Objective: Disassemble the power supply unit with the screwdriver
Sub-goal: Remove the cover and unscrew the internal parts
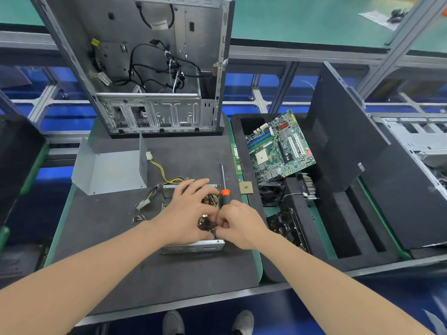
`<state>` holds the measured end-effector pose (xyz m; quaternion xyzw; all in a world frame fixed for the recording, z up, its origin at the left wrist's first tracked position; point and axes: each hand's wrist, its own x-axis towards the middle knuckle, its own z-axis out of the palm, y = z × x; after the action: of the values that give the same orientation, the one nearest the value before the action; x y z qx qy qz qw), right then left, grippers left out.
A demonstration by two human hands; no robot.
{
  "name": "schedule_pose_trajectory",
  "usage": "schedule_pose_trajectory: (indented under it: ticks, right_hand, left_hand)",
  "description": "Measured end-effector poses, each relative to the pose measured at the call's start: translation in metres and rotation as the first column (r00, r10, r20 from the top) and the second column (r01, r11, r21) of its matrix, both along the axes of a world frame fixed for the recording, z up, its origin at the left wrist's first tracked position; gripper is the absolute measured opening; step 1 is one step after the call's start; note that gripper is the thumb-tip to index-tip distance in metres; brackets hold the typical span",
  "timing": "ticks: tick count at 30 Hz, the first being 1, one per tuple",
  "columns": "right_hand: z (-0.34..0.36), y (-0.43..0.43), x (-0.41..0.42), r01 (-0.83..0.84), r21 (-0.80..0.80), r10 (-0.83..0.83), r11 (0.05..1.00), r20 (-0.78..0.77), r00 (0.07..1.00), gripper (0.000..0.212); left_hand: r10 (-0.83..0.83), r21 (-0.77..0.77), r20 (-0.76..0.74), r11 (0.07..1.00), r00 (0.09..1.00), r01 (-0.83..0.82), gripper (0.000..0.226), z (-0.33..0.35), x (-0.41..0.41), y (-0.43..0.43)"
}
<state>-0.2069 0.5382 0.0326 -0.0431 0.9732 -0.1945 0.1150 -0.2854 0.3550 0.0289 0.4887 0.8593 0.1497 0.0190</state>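
The opened power supply unit [193, 246], a metal tray with a circuit board and coloured wires, lies on the dark mat [121, 250]. My left hand [191, 209] rests over its top, fingers curled down into the parts. My right hand [238, 224] pinches something small at the unit's right side; what it holds is hidden by the fingers. The screwdriver [225, 187], orange collar and black handle, lies on the mat just right of the unit, shaft pointing away from me. The unit's bent metal cover [111, 170] sits to the left. Loose screws [137, 217] lie beside the unit.
An open computer case [150, 64] stands at the back of the mat. A black foam tray [302, 213] on the right holds a motherboard [280, 146], a fan and cards. A CPU chip [246, 187] lies by the screwdriver. A black side panel [346, 131] leans at right.
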Motion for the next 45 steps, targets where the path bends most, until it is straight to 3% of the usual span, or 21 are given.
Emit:
schedule_pose_trajectory:
  ticks: [4,12,14,16,19,23,26,33,45]
  right_hand:
    - [-0.005,-0.001,0.006,0.036,-0.084,-0.036,0.996,0.003,0.999,0.016]
    - [-0.005,0.000,0.007,0.018,-0.107,-0.019,0.994,-0.004,1.000,0.020]
    - [-0.003,0.001,0.007,0.030,-0.099,-0.030,0.995,0.000,1.000,0.021]
    - [-0.001,0.002,0.007,0.024,-0.092,-0.024,0.995,0.006,1.000,0.019]
    - [0.001,0.002,0.006,-0.004,-0.100,0.006,0.995,0.012,1.000,0.019]
    - [0.003,0.001,0.005,-0.043,-0.118,0.043,0.992,-0.006,0.999,0.019]
    - [0.002,0.006,0.006,-0.085,-0.104,0.084,0.991,-0.017,0.996,0.018]
    - [-0.004,0.008,0.005,-0.109,-0.109,0.104,0.988,-0.047,0.993,0.017]
    - [-0.008,0.007,0.009,-0.163,-0.103,0.152,0.981,-0.106,0.983,0.017]
  left_hand:
    - [-0.015,0.020,0.015,1.000,1.000,0.015,0.035,-0.001,0.000,-0.001]
    - [-0.013,-0.021,0.045,1.000,0.999,0.014,0.033,0.001,0.000,0.000]
    - [-0.034,-0.024,0.076,0.999,0.997,0.036,0.024,0.004,0.000,-0.003]
    - [-0.078,0.077,0.180,0.995,0.980,0.065,0.014,0.007,-0.003,-0.009]
    - [-0.109,0.263,0.350,0.965,0.930,0.014,0.035,0.011,-0.008,-0.020]
    - [-0.116,0.105,0.193,0.990,0.974,0.097,0.041,0.013,-0.009,-0.017]
    - [-0.133,-0.003,0.179,0.991,0.975,0.136,0.035,0.011,-0.011,-0.018]
    - [-0.238,0.015,0.150,0.971,0.960,0.239,0.025,0.004,-0.023,-0.027]
    - [-0.256,-0.170,0.006,0.952,0.967,0.254,0.020,0.006,-0.025,-0.027]
